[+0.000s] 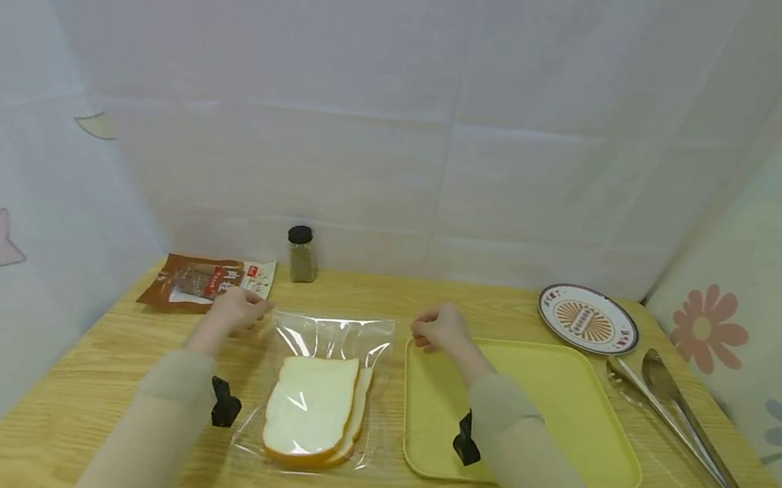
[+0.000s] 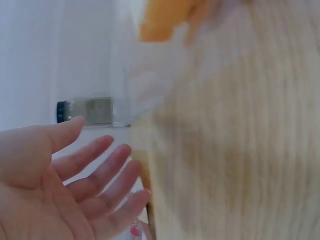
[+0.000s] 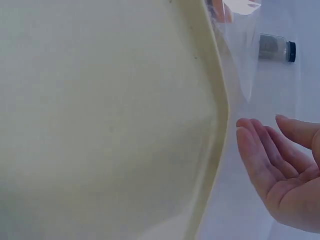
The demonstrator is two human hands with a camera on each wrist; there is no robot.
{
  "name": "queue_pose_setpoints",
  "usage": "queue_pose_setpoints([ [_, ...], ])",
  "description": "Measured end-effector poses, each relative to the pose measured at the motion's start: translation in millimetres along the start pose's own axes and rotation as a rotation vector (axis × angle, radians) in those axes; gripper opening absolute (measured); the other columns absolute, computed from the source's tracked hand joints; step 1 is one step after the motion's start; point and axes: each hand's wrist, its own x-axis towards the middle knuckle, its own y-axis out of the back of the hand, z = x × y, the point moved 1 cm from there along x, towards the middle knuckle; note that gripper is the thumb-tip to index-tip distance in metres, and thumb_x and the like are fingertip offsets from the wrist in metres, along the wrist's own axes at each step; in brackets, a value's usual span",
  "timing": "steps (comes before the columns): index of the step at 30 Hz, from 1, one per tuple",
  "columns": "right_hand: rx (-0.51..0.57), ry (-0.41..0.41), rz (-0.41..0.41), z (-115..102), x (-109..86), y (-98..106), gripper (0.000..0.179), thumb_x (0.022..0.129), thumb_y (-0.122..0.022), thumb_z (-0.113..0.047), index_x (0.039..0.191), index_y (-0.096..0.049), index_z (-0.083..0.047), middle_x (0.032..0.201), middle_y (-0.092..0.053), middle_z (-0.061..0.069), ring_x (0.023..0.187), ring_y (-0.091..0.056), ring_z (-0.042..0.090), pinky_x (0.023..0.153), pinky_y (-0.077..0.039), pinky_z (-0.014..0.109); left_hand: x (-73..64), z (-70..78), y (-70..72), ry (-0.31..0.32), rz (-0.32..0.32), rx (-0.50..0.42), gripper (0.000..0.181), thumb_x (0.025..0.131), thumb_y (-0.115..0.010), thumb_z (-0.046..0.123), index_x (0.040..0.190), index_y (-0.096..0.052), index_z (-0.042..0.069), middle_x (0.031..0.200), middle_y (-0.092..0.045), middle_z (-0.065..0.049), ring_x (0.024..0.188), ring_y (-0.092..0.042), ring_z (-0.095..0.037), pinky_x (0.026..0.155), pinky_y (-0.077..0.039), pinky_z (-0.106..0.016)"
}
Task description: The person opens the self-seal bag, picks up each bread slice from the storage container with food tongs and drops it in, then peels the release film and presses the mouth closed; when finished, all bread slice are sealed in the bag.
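Two slices of bread (image 1: 309, 409) lie overlapped inside a clear plastic bag (image 1: 372, 444) on the wooden table. The bag's top edge points away from me, toward the back. To its left, my left hand (image 1: 238, 311) hovers near the brown food packet (image 1: 184, 281); in the left wrist view its fingers are spread and hold nothing. My right hand (image 1: 445, 330) is over the far left corner of the yellow tray (image 1: 525, 416). The right wrist view shows that hand's fingers gently bent, thumb apart, with nothing between them.
A small jar with a black lid (image 1: 301, 256) stands at the back. At the back right is a patterned plate (image 1: 588, 319). Metal tongs (image 1: 690, 445) lie along the right side of the table (image 1: 69, 415). White cloth walls enclose the table's back and sides.
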Motion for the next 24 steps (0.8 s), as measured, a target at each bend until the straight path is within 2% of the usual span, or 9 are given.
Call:
queue_pose_setpoints([
  [5, -0.041, 0.053, -0.022, 0, -14.6, 20, 0.027, 0.094, -0.057, -0.016, 0.113, -0.064, 0.001, 0.103, -0.069, 0.019, 0.090, -0.069, 0.031, 0.073, -0.060, 0.037, -9.5, 11.6, 5.7, 0.004, -0.060, 0.000, 0.051, 0.099, -0.044, 0.032, 0.131, -0.047, -0.007, 0.132, -0.046, -0.032, 0.107, -0.055, -0.044, 0.077, -0.055, -0.047],
  [7, -0.032, 0.078, -0.030, 0, -21.6, 28, 0.029, 0.096, -0.054, -0.016, 0.117, -0.062, 0.002, 0.107, -0.067, 0.020, 0.094, -0.068, 0.033, 0.075, -0.059, 0.038, -14.3, 19.0, 7.1, -0.021, -0.058, 0.013, 0.050, 0.099, -0.044, 0.033, 0.131, -0.048, -0.005, 0.135, -0.043, -0.032, 0.113, -0.051, -0.048, 0.083, -0.053, -0.051],
  [10, -0.074, 0.129, -0.009, 2, -31.2, 39, 0.031, 0.097, -0.051, -0.016, 0.120, -0.060, 0.002, 0.114, -0.064, 0.022, 0.102, -0.064, 0.034, 0.081, -0.057, 0.040, -23.5, 32.1, 8.6, -0.066, -0.028, 0.037, 0.047, 0.100, -0.043, 0.032, 0.130, -0.050, -0.003, 0.133, -0.047, -0.030, 0.118, -0.048, -0.048, 0.092, -0.046, -0.056],
  [14, -0.211, 0.200, 0.083, 5, -42.9, 52, 0.033, 0.098, -0.050, -0.016, 0.125, -0.057, 0.002, 0.122, -0.060, 0.022, 0.111, -0.057, 0.036, 0.090, -0.052, 0.045, -38.6, 51.8, 7.2, -0.144, 0.080, 0.054, 0.042, 0.100, -0.043, 0.026, 0.127, -0.053, -0.005, 0.128, -0.053, -0.027, 0.121, -0.047, -0.046, 0.100, -0.041, -0.057],
  [16, -0.278, 0.241, 0.131, 7, -48.9, 58, 0.037, 0.098, -0.050, -0.016, 0.128, -0.053, 0.004, 0.127, -0.057, 0.023, 0.117, -0.053, 0.039, 0.097, -0.048, 0.049, -46.2, 60.8, 4.6, -0.158, 0.151, 0.071, 0.042, 0.100, -0.043, 0.026, 0.127, -0.053, -0.004, 0.128, -0.055, -0.026, 0.120, -0.049, -0.045, 0.099, -0.042, -0.057],
  [21, -0.429, 0.339, 0.220, 16, -64.9, 67, 0.048, 0.096, -0.054, -0.020, 0.136, -0.044, 0.005, 0.136, -0.047, 0.027, 0.127, -0.043, 0.044, 0.105, -0.038, 0.057, -60.8, 77.7, -3.5, -0.105, 0.297, 0.181, 0.052, 0.100, -0.040, 0.042, 0.139, -0.044, 0.008, 0.135, -0.051, -0.021, 0.122, -0.047, -0.046, 0.098, -0.033, -0.068],
  [24, -0.521, 0.410, 0.290, 20, -72.5, 70, 0.055, 0.093, -0.059, -0.024, 0.138, -0.042, 0.003, 0.136, -0.047, 0.028, 0.126, -0.042, 0.045, 0.104, -0.037, 0.060, -65.6, 82.4, -7.6, -0.104, 0.369, 0.189, 0.057, 0.099, -0.039, 0.047, 0.146, -0.034, 0.015, 0.143, -0.043, -0.019, 0.128, -0.038, -0.049, 0.100, -0.024, -0.074],
])
